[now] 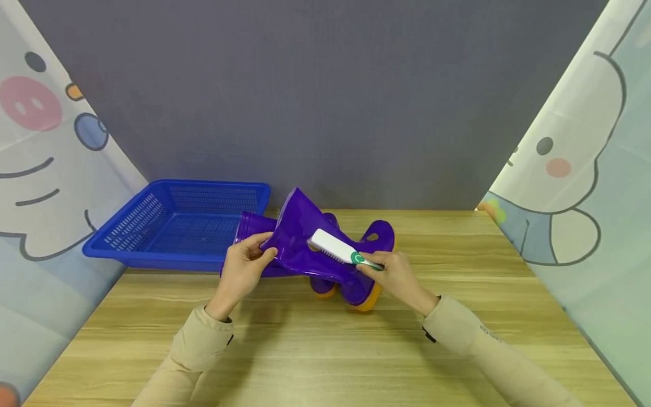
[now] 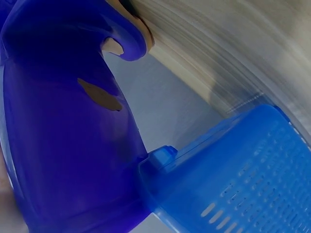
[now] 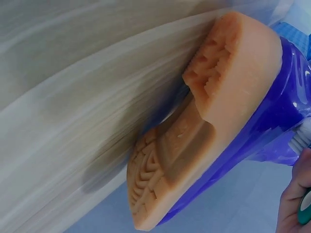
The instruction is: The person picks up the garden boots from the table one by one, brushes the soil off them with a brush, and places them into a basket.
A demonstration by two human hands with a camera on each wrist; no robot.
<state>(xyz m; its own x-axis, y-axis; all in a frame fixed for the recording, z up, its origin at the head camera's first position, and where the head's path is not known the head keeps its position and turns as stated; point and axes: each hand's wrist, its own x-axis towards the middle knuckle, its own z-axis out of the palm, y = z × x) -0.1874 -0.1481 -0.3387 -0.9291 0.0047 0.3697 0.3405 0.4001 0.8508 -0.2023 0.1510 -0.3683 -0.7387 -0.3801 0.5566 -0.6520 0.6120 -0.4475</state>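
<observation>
On the wooden surface (image 1: 325, 350), a purple boot (image 1: 305, 249) lies left to right; the left hand (image 1: 244, 271) pinches its shaft, while the right hand (image 1: 396, 277) grips a white brush (image 1: 335, 247) laid across it.

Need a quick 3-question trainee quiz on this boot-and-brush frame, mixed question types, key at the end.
1. True or false: the right hand holds the brush by its green handle end.
2. What does the left hand grip?
A. the basket rim
B. the purple boot's shaft
C. the brush
3. Fill in: the blue basket sits on the wooden table, on the ___ side of the purple boot.

Key: 1 true; 2 B; 3 left.
</observation>
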